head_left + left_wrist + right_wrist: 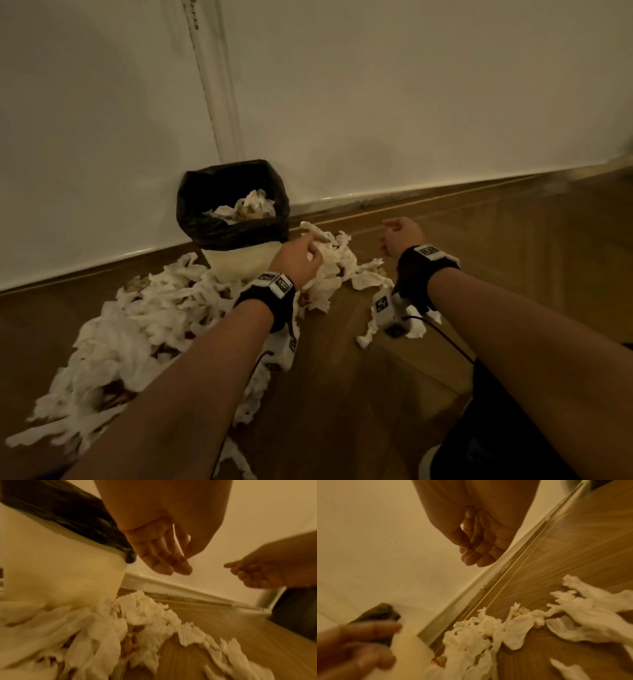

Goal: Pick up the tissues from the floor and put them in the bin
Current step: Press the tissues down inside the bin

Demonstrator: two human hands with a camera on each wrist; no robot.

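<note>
2 empty, loosely open hands [297, 260] [401, 236] hover over light, soft, crumpled tissues [144, 322] beside the bin [236, 263], easily grabbed in bunches.

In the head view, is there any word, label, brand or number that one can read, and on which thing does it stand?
None can be read.
Left wristband: black-and-white square marker, a pattern, no letters.
Right wristband: similar marker, too small and blurred to read.
White camera box under the right wrist: square markers only.
Bin, tissues, wall: no text.
</note>
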